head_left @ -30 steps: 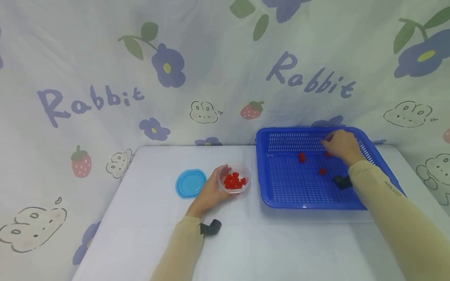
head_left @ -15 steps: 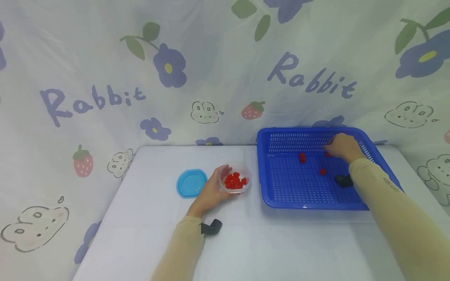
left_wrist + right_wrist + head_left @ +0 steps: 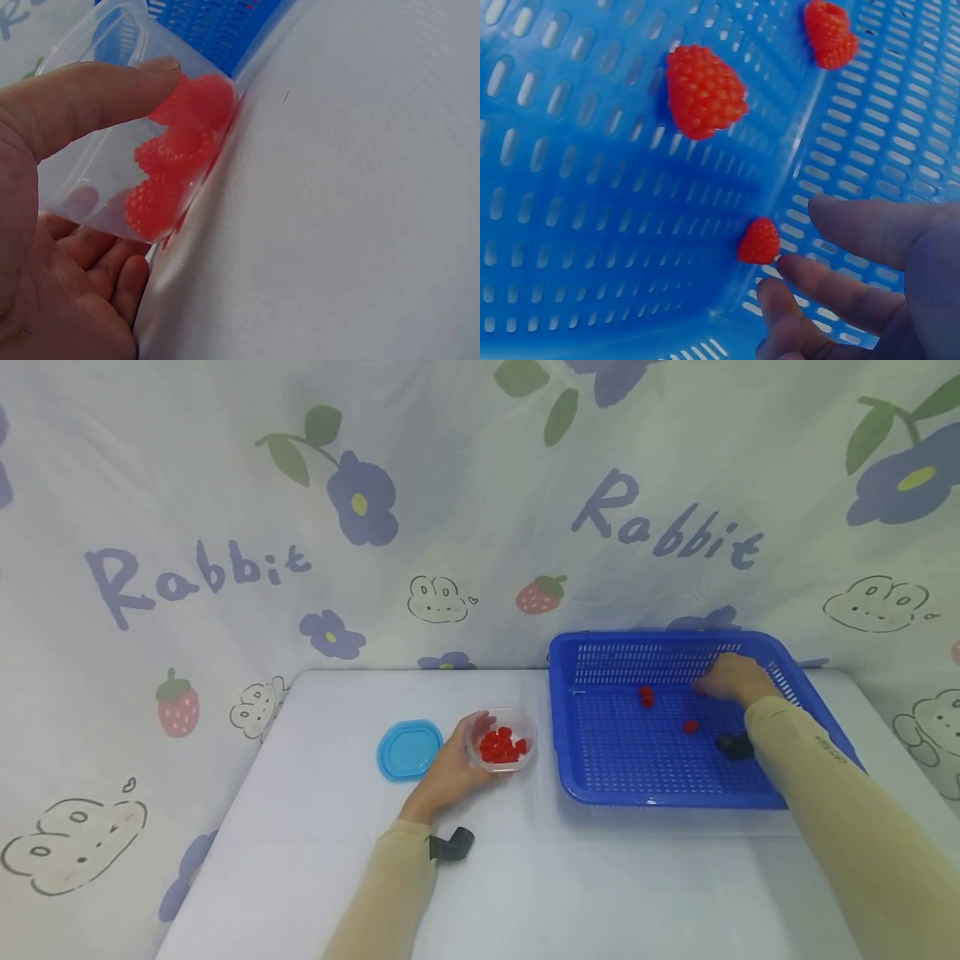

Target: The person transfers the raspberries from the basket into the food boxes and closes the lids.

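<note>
White tabletop point(image 3: 585, 877): cup point(image 3: 97, 161) axis upright, mouth up (left grip point(image 3: 450, 772) clasping); right grip point(image 3: 735, 679) spread beside raspberry point(image 3: 760, 241).

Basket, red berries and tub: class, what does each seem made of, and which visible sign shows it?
Basket: probably moulded plastic, glossy, with highlights and uniform slots. Red berries: perhaps rubber or plastic, faintly shiny, with even colour and bead-like bumps; the look leaves it open. Tub: likely thin, smooth plastic, since berries show through its clear wall.

Rabbit-print cloth point(image 3: 465, 510) behind white table point(image 3: 585, 893)
</note>
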`<state>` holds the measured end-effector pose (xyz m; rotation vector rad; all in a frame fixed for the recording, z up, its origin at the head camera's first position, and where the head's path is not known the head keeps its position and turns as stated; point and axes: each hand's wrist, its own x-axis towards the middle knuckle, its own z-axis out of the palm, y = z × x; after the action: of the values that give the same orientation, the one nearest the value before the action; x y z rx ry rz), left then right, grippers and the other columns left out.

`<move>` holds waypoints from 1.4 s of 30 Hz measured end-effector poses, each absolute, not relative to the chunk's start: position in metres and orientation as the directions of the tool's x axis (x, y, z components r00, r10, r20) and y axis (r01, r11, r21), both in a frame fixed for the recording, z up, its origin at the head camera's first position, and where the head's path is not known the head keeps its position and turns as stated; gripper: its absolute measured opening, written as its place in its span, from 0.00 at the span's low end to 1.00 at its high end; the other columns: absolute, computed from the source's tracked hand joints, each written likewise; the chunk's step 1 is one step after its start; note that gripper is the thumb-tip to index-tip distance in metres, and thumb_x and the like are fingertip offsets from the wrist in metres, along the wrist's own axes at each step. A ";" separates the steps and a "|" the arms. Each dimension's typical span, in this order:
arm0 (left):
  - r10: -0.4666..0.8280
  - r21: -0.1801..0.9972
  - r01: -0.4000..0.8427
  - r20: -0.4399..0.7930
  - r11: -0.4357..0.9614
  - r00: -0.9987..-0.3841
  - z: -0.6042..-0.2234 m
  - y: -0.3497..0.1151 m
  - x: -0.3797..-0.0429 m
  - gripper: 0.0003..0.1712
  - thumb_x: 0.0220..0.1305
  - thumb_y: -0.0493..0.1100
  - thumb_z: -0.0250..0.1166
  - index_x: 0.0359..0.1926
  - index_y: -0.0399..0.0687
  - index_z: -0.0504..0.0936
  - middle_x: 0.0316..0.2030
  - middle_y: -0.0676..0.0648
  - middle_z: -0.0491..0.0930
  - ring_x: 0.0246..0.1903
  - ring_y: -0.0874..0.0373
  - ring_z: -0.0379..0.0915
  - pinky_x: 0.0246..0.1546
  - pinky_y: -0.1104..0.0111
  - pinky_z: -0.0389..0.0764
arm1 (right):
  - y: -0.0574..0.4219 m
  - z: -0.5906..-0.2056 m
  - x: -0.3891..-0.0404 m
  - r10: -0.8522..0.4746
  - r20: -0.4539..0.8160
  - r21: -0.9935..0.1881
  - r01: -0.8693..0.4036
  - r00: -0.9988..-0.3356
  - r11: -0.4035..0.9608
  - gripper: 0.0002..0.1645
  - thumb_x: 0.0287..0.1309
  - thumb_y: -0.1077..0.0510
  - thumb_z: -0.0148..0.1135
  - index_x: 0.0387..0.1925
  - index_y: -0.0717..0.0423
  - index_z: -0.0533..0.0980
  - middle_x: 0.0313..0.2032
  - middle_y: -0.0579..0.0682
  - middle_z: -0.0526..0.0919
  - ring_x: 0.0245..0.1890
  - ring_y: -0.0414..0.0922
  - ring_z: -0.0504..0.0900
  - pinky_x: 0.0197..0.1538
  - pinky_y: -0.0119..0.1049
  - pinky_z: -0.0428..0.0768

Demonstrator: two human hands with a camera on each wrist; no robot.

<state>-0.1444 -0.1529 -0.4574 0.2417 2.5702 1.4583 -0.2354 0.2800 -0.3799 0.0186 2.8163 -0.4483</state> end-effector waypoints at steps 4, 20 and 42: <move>0.222 0.858 0.049 -0.077 0.512 -0.972 -0.459 -0.153 -0.144 0.54 0.41 0.53 0.76 0.67 0.69 0.55 0.60 0.65 0.64 0.61 0.64 0.58 0.54 0.54 0.72 | 0.279 -0.381 -0.235 -0.032 -0.286 -0.290 0.054 -0.958 0.955 0.32 0.52 0.49 0.59 0.42 0.78 0.72 0.45 0.77 0.73 0.45 0.73 0.71 0.49 0.65 0.68; 0.246 0.860 0.057 -0.081 0.508 -0.966 -0.455 -0.152 -0.146 0.54 0.41 0.52 0.76 0.67 0.69 0.54 0.61 0.63 0.63 0.62 0.61 0.57 0.56 0.52 0.70 | 0.277 -0.388 -0.234 0.035 -0.256 -0.227 0.095 -0.966 0.969 0.28 0.50 0.53 0.58 0.41 0.78 0.71 0.38 0.74 0.76 0.38 0.68 0.76 0.44 0.64 0.72; 0.230 0.863 0.047 -0.081 0.503 -0.970 -0.459 -0.154 -0.147 0.54 0.40 0.55 0.76 0.66 0.71 0.55 0.60 0.64 0.64 0.61 0.63 0.57 0.55 0.52 0.70 | 0.272 -0.393 -0.233 0.012 -0.241 -0.202 0.063 -0.970 0.977 0.20 0.50 0.58 0.55 0.36 0.75 0.73 0.36 0.73 0.77 0.34 0.66 0.77 0.39 0.62 0.74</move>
<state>-0.1467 -0.1540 -0.4588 0.2379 2.5580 1.4611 -0.2331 0.2724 -0.3931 0.0553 2.8841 -0.3058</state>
